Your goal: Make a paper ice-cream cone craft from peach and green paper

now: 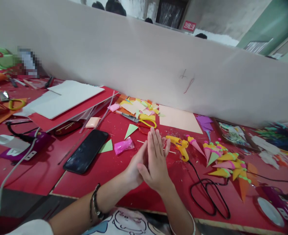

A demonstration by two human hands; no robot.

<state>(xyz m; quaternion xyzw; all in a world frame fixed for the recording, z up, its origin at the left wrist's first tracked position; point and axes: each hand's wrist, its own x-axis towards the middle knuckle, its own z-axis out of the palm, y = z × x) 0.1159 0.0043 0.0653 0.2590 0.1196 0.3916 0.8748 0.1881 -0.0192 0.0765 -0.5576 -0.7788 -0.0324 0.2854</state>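
Palms together, and whatever lies between them is shut away from me.
From where I stand, the right hand covers much of the left hand, and the thin white stick disappears behind them, so I can't say if it's one piece or two. The black phone hides part of a green paper piece. Over the partition, dark-haired heads show only their tops; the red sign is too small to read. Blocky blur masks something at the far left, and the shirt print runs off the bottom edge.
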